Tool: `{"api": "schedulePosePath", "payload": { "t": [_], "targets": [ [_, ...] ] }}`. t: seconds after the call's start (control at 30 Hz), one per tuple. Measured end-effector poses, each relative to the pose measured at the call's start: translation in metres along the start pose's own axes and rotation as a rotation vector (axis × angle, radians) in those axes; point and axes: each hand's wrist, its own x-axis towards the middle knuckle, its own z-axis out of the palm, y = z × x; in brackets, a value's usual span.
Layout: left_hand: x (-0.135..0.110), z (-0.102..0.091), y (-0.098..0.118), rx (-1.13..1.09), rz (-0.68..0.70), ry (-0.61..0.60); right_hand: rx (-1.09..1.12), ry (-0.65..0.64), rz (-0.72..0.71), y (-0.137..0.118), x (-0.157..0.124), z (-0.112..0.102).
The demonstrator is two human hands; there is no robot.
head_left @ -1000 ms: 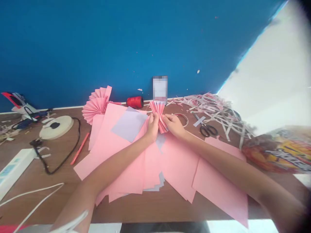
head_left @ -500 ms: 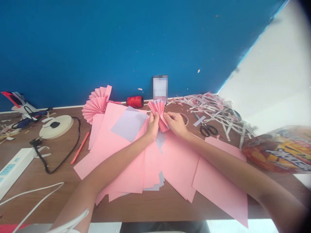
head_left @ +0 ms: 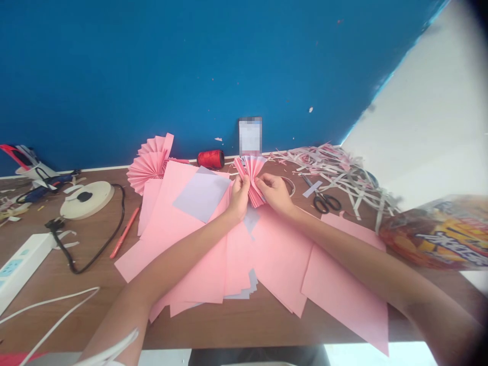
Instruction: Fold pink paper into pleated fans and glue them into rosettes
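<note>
- The pleated pink paper fan (head_left: 251, 175) is held above the stacked sheets, near the back edge of the desk, and its pleats spread upward from the pinched lower end.
- The left hand (head_left: 239, 199) is closed, its fingers curled around the fan's left side.
- The right hand (head_left: 274, 194) is also closed, pinching the fan's right side between thumb and fingers.
- Done so far: one full pink paper rosette (head_left: 148, 165) stands at the back of the desk, and the fan in hand is fully pleated but opened only partway.
- Left: many flat pink paper sheets (head_left: 198, 259) lie unfolded, fanned out under the forearms, with a pale lilac paper sheet (head_left: 202, 194) on top.
- Beside the hands: a red thread spool (head_left: 211, 159) sits behind the sheets, and black-handled scissors (head_left: 327, 203) lie on the right.
- Farther right, a heap of white and pink paper strips (head_left: 335, 175) lies near a shiny snack bag (head_left: 438, 236).
- On the left of the brown wooden desk (head_left: 244, 325) are a red marker (head_left: 125, 231), a cream round tape roll (head_left: 87, 199), a black cable (head_left: 91, 256) and a white power strip (head_left: 23, 259).
</note>
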Motion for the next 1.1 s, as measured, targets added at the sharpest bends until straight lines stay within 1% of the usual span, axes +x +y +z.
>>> {"api": "schedulePosePath", "payload": {
  "t": [0.23, 0.37, 0.5, 0.67, 0.77, 0.83, 0.9, 1.0, 1.1],
  "targets": [
    [0.001, -0.002, -0.002, 0.03, -0.019, 0.013, 0.021, 0.001, -0.003, 0.001, 0.001, 0.0],
    [0.003, -0.003, -0.005, 0.059, -0.026, 0.035, 0.094, -0.023, 0.057, -0.003, 0.003, -0.001],
    [0.005, -0.002, -0.005, 0.044, -0.02, 0.027, 0.181, -0.015, 0.115, -0.004, 0.004, -0.001],
    [0.005, -0.003, -0.004, 0.021, -0.055, 0.029, 0.183, -0.012, 0.122, -0.002, 0.003, 0.001],
    [0.005, -0.004, -0.005, 0.023, -0.056, 0.034, 0.203, -0.013, 0.117, -0.008, 0.003, -0.001],
    [0.005, -0.005, -0.007, 0.016, -0.037, 0.032, 0.264, -0.016, 0.128, -0.015, 0.003, -0.003],
    [0.006, -0.005, -0.008, -0.003, -0.019, 0.027, 0.356, -0.049, 0.181, -0.024, 0.004, -0.006],
    [0.007, -0.004, -0.008, -0.073, -0.024, 0.024, 0.511, -0.192, 0.291, -0.035, 0.006, -0.012],
    [0.006, -0.003, -0.004, -0.133, -0.076, 0.036, 0.613, -0.312, 0.318, -0.045, 0.01, -0.023]
  ]
}}
